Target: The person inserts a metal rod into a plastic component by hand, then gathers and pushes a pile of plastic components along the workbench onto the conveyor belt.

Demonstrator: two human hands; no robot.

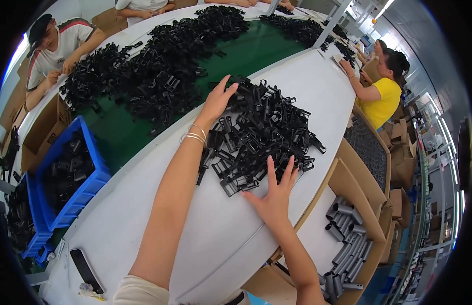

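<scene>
A heap of small black plastic clip-like parts (266, 122) lies on the white tabletop (195, 234) in front of me. At its far left edge is my left hand (219, 99), open, with fingers stretched out and the thumb against the parts. My right hand (274, 195) is at the near edge of the heap, its fingers spread and the fingertips touching the nearest parts. Neither hand is closed around a part. Thin bracelets (195, 133) circle my left wrist.
Beyond is a green belt (256, 46) with a long black heap (170, 66). Blue crates (88, 188) stand at left, a phone (86, 269) near them. At right, a cardboard box (358, 203) holds grey tubes (350, 244). Co-workers (381, 94) sit around the table.
</scene>
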